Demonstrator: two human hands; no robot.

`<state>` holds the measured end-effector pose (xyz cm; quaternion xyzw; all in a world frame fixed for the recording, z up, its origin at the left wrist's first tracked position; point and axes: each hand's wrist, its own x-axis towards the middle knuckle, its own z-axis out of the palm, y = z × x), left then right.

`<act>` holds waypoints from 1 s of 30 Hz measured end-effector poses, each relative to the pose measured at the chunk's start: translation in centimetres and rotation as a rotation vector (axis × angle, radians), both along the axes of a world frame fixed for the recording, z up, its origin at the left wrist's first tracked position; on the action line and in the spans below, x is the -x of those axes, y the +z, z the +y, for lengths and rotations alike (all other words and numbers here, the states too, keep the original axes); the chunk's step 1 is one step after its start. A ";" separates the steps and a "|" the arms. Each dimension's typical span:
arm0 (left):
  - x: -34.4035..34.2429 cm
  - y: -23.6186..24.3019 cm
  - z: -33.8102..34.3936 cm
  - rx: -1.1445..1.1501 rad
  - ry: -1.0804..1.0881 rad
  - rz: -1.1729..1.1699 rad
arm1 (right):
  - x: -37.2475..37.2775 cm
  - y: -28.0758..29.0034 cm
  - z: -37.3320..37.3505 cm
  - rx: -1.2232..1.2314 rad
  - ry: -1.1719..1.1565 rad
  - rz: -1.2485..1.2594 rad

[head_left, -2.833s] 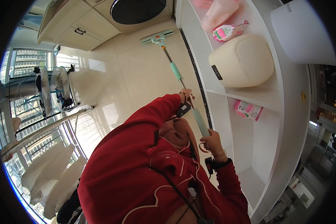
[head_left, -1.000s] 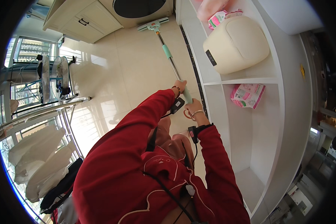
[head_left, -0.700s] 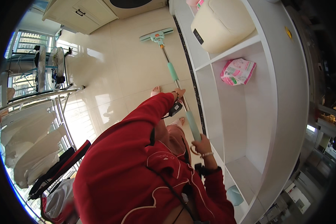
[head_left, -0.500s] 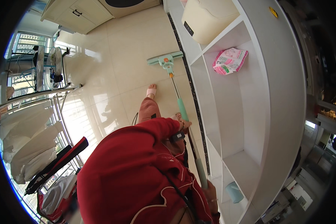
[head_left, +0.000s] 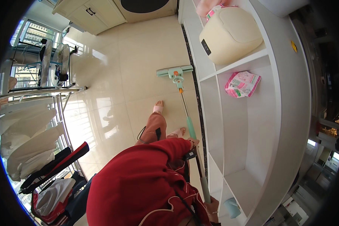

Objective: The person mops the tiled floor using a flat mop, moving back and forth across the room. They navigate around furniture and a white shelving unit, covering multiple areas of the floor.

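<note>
A mop (head_left: pixel 184 105) with a wide pale-green head, orange joint and metal pole slants across the tiled floor. Its head lies flat on the tiles, close to the dark strip at the foot of the white shelf unit. My left hand (head_left: pixel 193 143), at the end of a red sleeve, is wrapped round the pole just below its green sleeve. Lower down, near the bottom edge, my right hand (head_left: pixel 211 206) closes on the grey-green grip at the upper end. Part of each hand's fingers is hidden. My two feet in pink slippers stand left of the pole.
The white shelf unit (head_left: pixel 235 124) runs along the right, holding a cream bin-like box (head_left: pixel 233 35), a pink-and-white packet (head_left: pixel 243 84) and a light-blue container (head_left: pixel 232 208). A metal drying rack (head_left: pixel 45 92) with clothes stands left. Cream cabinets (head_left: pixel 92 15) and an appliance are at the far end.
The whole view has shifted, so floor, shelves and mop appear lower and slightly farther right. Against the floor tiles the mop head has hardly moved. Both hands keep their hold on the pole.
</note>
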<state>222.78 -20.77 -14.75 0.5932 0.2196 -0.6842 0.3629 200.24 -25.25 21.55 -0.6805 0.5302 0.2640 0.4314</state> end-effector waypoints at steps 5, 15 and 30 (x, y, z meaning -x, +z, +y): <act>-18.2 -2.6 3.8 -0.074 0.718 -0.187 | -18.5 -7.7 2.0 -0.090 0.096 -0.161; -40.4 8.7 13.1 -0.021 0.539 -0.456 | -49.9 -16.9 10.8 -0.240 0.211 -0.332; 5.4 6.8 3.2 0.022 0.644 0.579 | -1.2 -0.5 -1.6 -0.166 0.289 0.083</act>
